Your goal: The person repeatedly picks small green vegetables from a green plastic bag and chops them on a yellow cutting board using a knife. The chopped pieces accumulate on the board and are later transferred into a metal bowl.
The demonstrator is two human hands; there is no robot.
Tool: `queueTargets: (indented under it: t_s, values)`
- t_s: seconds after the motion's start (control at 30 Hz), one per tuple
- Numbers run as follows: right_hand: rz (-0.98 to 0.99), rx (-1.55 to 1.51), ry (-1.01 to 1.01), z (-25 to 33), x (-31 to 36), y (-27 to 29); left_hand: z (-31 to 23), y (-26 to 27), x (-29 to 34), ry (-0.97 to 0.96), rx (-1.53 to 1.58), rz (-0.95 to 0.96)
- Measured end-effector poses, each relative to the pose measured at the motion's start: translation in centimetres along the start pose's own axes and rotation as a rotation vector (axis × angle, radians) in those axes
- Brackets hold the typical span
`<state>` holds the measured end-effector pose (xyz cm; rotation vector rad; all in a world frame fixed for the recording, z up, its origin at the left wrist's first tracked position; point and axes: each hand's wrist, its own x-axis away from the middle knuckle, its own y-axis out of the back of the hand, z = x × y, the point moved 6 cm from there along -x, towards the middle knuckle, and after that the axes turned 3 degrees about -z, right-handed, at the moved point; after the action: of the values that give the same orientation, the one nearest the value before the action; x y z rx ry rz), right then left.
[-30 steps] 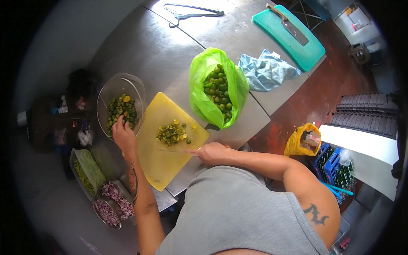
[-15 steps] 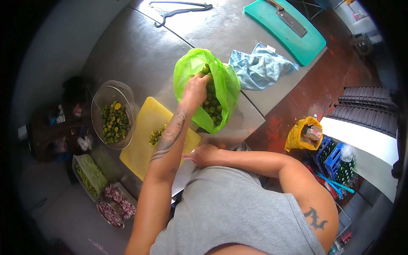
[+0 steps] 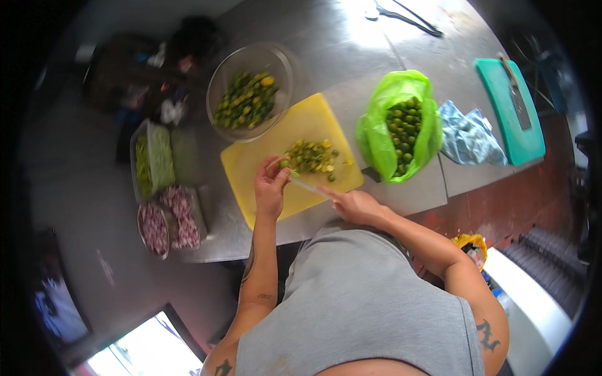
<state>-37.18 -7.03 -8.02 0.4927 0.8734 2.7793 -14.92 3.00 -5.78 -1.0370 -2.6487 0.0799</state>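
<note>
A small green citrus fruit (image 3: 285,164) sits in the fingertips of my left hand (image 3: 271,183), above the near-left part of a yellow cutting board (image 3: 332,119). Thumb and fingers pinch it. My right hand (image 3: 357,207) is closed around the handle of a slim knife (image 3: 311,187), its blade pointing left toward the fruit; I cannot tell whether the edge touches it.

Just beyond my left fingers, a heap of cut citrus pieces (image 3: 310,156), green and yellow, lies on the board, with a few small round green ones at its right side. At the board's far left edge stands a round bowl (image 3: 216,94) holding more green pieces and a bright yellow one. To the right of the board, an open lime-green plastic bag (image 3: 370,138) is filled with whole green fruits (image 3: 404,128).

Farther right on the metal table (image 3: 407,194) lie a crumpled light-blue cloth (image 3: 470,135) and a teal board (image 3: 536,138) with a broad-bladed knife (image 3: 517,103) on it. Over to my left are a container of green vegetables (image 3: 144,169) and chopped purple onions (image 3: 182,216).
</note>
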Motion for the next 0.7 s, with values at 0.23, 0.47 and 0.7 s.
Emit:
queueTargets:
  t_s: [0.23, 0.47, 0.7]
  values:
    - [-0.106, 0.015, 0.059, 1.2, -1.0, -1.1, 4.9, 6.5, 4.9, -0.324, -0.606, -0.228]
    - [-0.018, 0.093, 0.059, 3.6, 0.7, -1.2, 4.2, 6.7, 6.0, -0.446, -0.677, -0.280]
    - [0.018, 0.107, 0.051, 5.4, 1.3, -0.5, 4.0, 7.2, 6.3, -0.425, -0.663, -0.239]
